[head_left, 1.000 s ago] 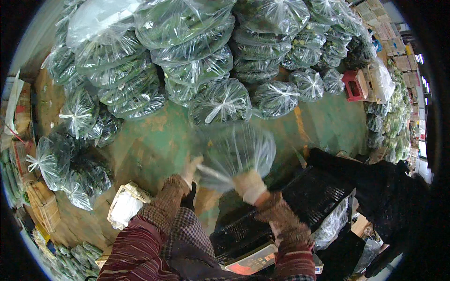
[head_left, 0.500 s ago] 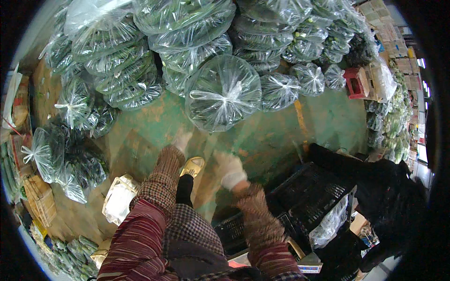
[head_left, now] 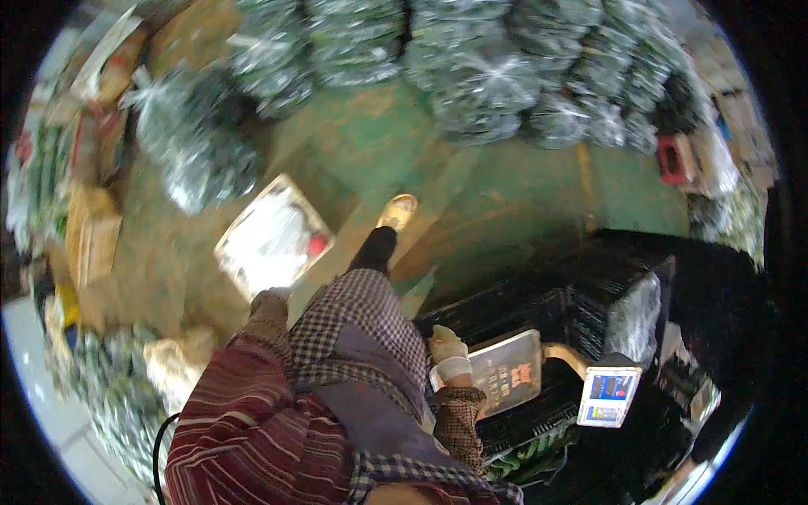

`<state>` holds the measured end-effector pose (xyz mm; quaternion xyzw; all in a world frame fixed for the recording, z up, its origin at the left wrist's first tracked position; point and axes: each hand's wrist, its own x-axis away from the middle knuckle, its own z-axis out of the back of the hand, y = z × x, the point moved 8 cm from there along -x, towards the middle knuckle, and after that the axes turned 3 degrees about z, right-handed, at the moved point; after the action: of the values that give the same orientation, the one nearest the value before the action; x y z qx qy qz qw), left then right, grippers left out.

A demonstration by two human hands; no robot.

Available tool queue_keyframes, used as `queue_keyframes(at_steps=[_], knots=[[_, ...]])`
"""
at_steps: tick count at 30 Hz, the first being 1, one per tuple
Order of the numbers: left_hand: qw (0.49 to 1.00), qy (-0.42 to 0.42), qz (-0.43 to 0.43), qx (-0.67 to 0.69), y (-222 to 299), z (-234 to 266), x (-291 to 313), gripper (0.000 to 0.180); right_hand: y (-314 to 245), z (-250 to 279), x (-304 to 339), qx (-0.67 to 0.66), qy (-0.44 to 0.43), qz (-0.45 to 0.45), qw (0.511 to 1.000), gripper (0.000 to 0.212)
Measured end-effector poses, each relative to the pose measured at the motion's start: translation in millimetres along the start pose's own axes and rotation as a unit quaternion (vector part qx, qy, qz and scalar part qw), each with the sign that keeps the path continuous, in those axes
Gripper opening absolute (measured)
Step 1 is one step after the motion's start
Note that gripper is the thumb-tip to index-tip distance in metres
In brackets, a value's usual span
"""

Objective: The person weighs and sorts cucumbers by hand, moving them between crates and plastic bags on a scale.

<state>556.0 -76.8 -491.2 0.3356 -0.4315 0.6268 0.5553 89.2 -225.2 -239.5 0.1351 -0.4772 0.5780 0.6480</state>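
Note:
My right hand [head_left: 449, 345], in a pale glove, hangs beside the metal plate of a weighing scale [head_left: 513, 374]. It appears loosely curled, but blur hides how its fingers sit, and nothing shows in it. On the left, only a small blurred part of my left hand [head_left: 274, 294] shows past the sleeve; its fingers are hidden. That hand is nearest the lower corner of a white box [head_left: 231, 250] on the floor, which holds clear plastic and a small red thing. Joined to the scale by a curved neck is its display [head_left: 609, 396].
Stacked clear bags of green vegetables [head_left: 358, 42] line the far side. More bags [head_left: 198, 143] lie at left, near a yellowish crate [head_left: 93, 240]. Black crates [head_left: 581, 311] stand at right, beside a person in black [head_left: 715, 328]. A red stool [head_left: 672, 160] stands at far right.
My view has turned and shifted, bringing the white box and the scale further into sight. Both hands, formerly stretched forward, have come back closer to my body.

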Motion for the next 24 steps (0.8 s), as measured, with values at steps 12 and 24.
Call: queue_keyframes(at_steps=[12, 24], knots=[[0.9, 0.084, 0.085, 0.42, -70.9, -118.1, 0.3, 0.045, -11.8, -192.4, 33.4, 0.055, -0.1, 0.074, 0.991, 0.034], [0.907, 0.103, 0.21, 0.351, -144.1, -7.6, -178.3, 0.063, -108.9, -406.4, -27.5, 0.002, -0.165, 0.123, 0.979, 0.038]])
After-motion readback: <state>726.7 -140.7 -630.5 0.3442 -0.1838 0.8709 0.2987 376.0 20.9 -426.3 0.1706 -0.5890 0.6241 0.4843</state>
